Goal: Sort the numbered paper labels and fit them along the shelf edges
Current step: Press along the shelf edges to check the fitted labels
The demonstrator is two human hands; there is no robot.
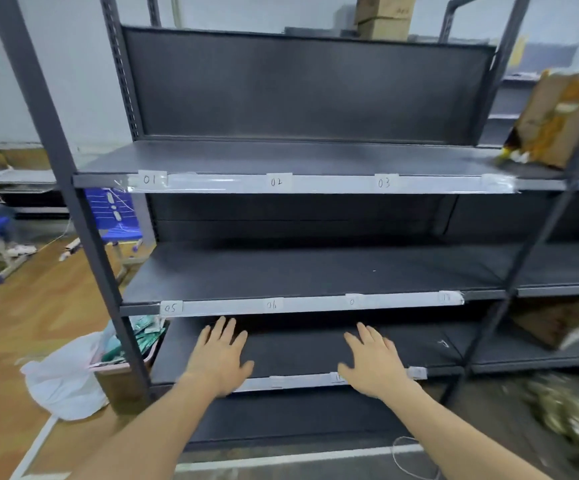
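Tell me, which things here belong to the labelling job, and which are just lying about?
Job: label 01, label 02, label 03 on the top shelf edge; label 05, label 06 on the middle shelf edge; left hand and right hand at the lowest shelf edge.
Lying about: cardboard box, white bag, blue chair.

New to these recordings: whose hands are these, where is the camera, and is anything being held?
No machine here: one picture, from a camera on a person's head, looking forward and down. The bare left hand and right hand, fingers straight, hold nothing; they lie over the front edge of the lowest shelf. The grey metal rack carries handwritten paper labels: 01, 02, 03 on the top edge, 05, 06 below. Others are too blurred to read.
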